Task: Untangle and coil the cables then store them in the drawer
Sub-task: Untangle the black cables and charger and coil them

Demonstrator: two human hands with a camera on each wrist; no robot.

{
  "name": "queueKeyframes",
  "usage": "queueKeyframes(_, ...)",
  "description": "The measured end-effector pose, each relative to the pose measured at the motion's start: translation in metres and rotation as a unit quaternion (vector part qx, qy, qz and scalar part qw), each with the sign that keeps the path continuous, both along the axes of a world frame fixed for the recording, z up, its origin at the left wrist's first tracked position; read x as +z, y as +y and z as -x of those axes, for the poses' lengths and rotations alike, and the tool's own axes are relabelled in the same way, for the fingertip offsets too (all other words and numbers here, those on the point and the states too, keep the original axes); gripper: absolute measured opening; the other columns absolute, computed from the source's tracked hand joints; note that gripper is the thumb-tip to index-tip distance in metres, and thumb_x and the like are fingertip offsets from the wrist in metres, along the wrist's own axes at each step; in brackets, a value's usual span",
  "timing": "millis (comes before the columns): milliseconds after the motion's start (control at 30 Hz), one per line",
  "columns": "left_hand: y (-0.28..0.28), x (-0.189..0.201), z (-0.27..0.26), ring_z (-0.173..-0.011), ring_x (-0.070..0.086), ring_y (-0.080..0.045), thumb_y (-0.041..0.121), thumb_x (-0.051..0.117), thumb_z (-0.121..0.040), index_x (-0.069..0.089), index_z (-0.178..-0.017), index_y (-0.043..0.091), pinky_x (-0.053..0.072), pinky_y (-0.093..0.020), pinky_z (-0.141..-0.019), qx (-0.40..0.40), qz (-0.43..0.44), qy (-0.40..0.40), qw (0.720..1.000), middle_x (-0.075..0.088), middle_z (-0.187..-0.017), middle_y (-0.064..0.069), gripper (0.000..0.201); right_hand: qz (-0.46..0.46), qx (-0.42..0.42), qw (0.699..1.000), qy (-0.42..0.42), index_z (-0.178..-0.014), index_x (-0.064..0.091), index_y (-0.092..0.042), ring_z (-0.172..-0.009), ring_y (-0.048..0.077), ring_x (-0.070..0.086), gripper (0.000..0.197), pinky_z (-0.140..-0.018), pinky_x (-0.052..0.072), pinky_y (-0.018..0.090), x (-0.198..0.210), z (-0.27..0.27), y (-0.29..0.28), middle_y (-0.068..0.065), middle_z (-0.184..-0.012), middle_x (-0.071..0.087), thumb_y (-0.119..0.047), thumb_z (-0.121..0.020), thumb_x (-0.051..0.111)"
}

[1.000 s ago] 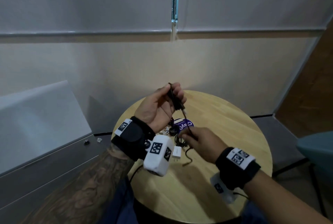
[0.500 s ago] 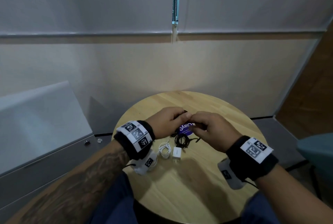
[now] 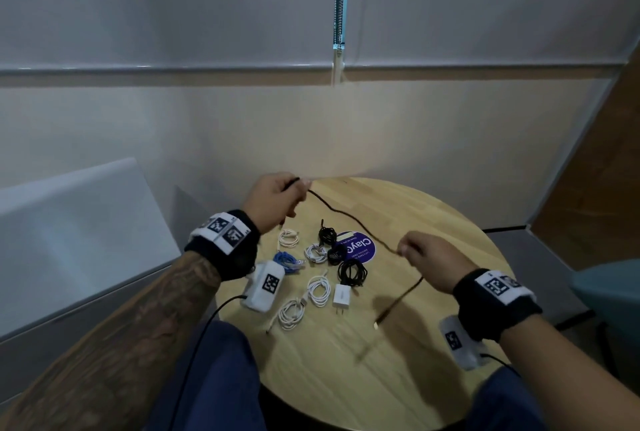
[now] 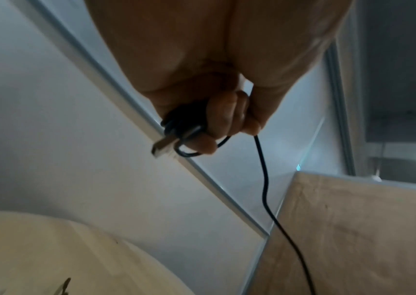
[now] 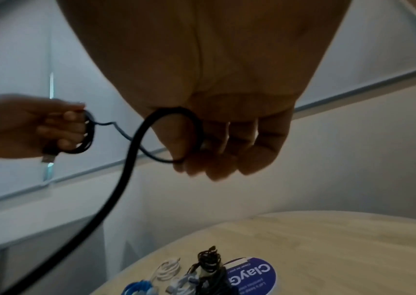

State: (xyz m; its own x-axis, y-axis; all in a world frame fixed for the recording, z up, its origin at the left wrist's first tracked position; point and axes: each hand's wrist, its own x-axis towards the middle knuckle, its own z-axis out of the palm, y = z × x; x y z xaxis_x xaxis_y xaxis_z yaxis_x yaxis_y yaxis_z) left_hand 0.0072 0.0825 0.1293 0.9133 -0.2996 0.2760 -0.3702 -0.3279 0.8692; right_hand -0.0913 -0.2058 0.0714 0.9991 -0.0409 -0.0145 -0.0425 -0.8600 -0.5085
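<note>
Left hand (image 3: 277, 200) was up over the far-left part of the round light-wood table (image 3: 433, 222), fingers curled tight around a few small loops of the thin black cable (image 3: 346, 217). The left wrist view showed the cable's silver USB plug (image 4: 162, 146) poking out below those fingers.

Under that hand, on the table, sat a bunch of already-coiled stuff: a cream-white coil (image 3: 288, 237), a small blue coil (image 3: 285, 259), a white-grey coil (image 3: 316, 253) and two white coils (image 3: 318, 290) (image 3: 291, 313) closer to the body. A little white wall charger (image 3: 341, 297) lay just right of those, with three black coils (image 3: 327, 235) (image 3: 335, 254) (image 3: 352, 273) between the hands, and a round purple sticker (image 3: 358, 246) touching the middle one.

From the left hand the black cable ran loosely down and right, off the table, to the right hand (image 3: 429, 262). That one was lower and nearer the body, pinching the cable between thumb and curled fingers. In the right wrist view it looped round the thumb. Past the right hand the rest of the cable hung down toward the table, its blurry metal tip (image 3: 375, 325) just above the wood, below and left of the hand.
</note>
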Motion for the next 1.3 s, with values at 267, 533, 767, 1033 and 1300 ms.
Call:
queueKeyframes(267,-0.04,-0.009,0.023,-0.052,0.046,-0.017,0.038,0.059,-0.091,0.057,-0.067,0.017,0.044,-0.031,-0.055,-0.109,-0.007,0.062,0.992,0.047,-0.056,0.001,0.031,-0.402,0.034,0.914,-0.05,-0.108,0.07,-0.024,-0.102,0.013,0.067,0.02,-0.1,0.046,0.035,0.013,0.0,0.057,-0.004,-0.104,0.074,-0.023,-0.093,0.057)
queueKeyframes(533,-0.049,-0.002,0.039,-0.043,0.036,-0.01,0.023,0.051,-0.1,0.053,-0.065,0.008,0.037,-0.02,-0.046,-0.176,0.05,0.149,0.972,0.041,-0.051,0.0,0.037,-0.529,0.034,0.846,-0.061,-0.083,0.061,-0.015,-0.072,0.023,0.066,0.017,-0.077,0.053,0.036,0.041,-0.003,0.064,0.004,-0.074,0.064,-0.01,-0.098,0.053)
queueKeyframes(767,-0.052,0.004,0.052,-0.044,0.034,-0.01,0.028,0.042,-0.099,0.054,-0.074,0.01,0.048,-0.027,-0.055,-0.256,0.25,0.362,0.861,0.034,-0.053,0.003,0.033,-0.405,-0.005,0.898,-0.171,-0.095,0.066,-0.01,-0.045,0.007,0.038,0.011,-0.042,0.036,0.022,0.044,-0.005,0.067,-0.016,-0.053,0.051,-0.017,-0.1,0.057)
queueKeyframes(1033,-0.06,0.0,0.035,-0.07,0.064,-0.014,0.006,0.038,-0.097,0.058,-0.096,0.003,0.056,-0.028,-0.077,-0.169,0.509,0.305,0.787,0.061,-0.075,-0.004,0.02,-0.315,0.065,0.945,-0.058,-0.087,0.067,-0.029,-0.047,0.015,0.043,0.025,-0.047,0.04,0.03,0.014,0.004,0.089,0.0,-0.059,0.051,-0.024,-0.104,0.048)
queueKeyframes(1300,-0.04,-0.021,0.003,-0.074,0.069,-0.019,0.001,0.048,-0.097,0.065,-0.094,0.005,0.055,-0.029,-0.08,-0.006,0.35,0.12,0.929,0.067,-0.077,-0.005,0.018,-0.338,0.043,0.939,-0.048,-0.087,0.074,-0.013,-0.045,0.012,0.044,0.026,-0.049,0.046,0.032,0.023,0.023,0.084,-0.008,-0.051,0.052,-0.027,-0.101,0.056)
